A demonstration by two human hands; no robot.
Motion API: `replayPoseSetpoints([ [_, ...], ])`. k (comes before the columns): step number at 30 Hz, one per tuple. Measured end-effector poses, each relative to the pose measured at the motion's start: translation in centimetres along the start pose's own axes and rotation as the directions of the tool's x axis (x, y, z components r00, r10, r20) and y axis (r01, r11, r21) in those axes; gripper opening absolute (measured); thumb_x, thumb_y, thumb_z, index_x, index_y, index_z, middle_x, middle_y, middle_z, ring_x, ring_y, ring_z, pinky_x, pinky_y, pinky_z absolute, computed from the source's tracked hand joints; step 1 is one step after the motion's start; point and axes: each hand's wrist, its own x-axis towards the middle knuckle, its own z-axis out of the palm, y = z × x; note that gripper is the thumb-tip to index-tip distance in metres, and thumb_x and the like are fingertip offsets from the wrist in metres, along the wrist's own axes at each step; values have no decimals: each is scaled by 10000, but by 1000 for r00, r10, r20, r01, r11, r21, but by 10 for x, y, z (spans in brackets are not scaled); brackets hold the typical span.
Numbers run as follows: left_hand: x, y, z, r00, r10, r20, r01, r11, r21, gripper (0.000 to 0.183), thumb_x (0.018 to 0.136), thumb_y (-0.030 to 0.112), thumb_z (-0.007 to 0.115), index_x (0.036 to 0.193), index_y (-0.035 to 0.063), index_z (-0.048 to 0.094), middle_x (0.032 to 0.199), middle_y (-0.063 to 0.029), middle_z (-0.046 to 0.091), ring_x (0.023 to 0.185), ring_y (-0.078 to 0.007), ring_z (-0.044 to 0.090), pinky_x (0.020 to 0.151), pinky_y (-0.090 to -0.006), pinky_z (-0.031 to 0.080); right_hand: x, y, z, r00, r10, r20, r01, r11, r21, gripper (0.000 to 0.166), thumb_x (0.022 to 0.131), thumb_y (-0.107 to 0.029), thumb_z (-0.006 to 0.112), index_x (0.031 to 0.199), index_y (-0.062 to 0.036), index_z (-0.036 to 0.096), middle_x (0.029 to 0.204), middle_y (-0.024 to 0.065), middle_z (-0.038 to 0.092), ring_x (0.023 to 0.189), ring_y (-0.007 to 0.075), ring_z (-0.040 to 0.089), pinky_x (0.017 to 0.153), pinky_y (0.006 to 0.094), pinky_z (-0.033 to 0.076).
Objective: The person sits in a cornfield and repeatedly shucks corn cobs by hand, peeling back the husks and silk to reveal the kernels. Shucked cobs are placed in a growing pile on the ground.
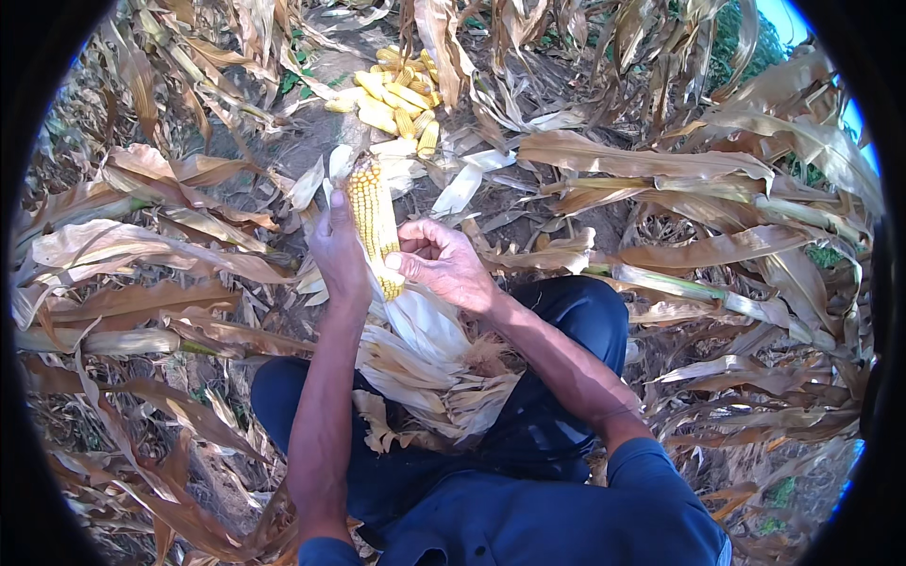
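A yellow ear of corn [369, 212] is held up in front of me, its kernels bare along most of its length. My left hand [341, 247] grips it from the left side, the thumb pointing up along the ear. My right hand [444, 263] pinches at the ear's lower right, with the thumb against the kernels near the base. Pale husk leaves [425, 322] hang from below the ear toward my lap. More dry husks [453, 403] with brown corn silk [490, 355] are heaped between my legs.
A pile of husked corn ears [396, 92] lies on the bare soil beyond my hands. Loose pale husks [460, 189] are scattered nearer. Dry corn stalks [736, 301] lie to the right, and another stalk [106, 341] lies to the left. My bent knees [580, 311] frame the husk heap.
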Motion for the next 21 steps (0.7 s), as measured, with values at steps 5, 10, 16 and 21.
replayPoseSetpoints([
  [5,-9,-12,1,999,-1,44,-5,991,130,469,1058,411,604,926,-25,713,797,2,631,748,-71,523,683,-276,456,-2,14,8,1000,19,25,-20,999,40,584,910,-284,829,1350,19,592,1204,100,704,1063,139,642,959,314,524],
  [10,-13,-1,0,996,-16,84,1,983,181,362,1062,298,604,945,-27,713,782,16,614,725,-56,494,643,-263,425,-7,9,7,994,76,76,-86,987,135,632,904,-285,833,1389,25,573,1233,99,699,1107,146,634,995,325,513],
  [16,-16,-4,2,992,91,90,-109,968,227,318,1074,257,567,1019,-29,696,790,30,589,722,-56,470,642,-264,420,-8,6,3,990,86,113,-100,987,126,578,913,-242,815,1371,25,586,1235,98,698,1109,141,637,996,327,517],
  [21,-11,-14,-3,998,49,34,-53,988,148,290,1072,248,569,1060,-19,683,822,24,591,752,-61,470,673,-263,423,-11,5,6,989,111,102,-128,976,177,468,928,-202,795,1309,13,627,1211,59,698,1087,124,638,986,319,504],
])
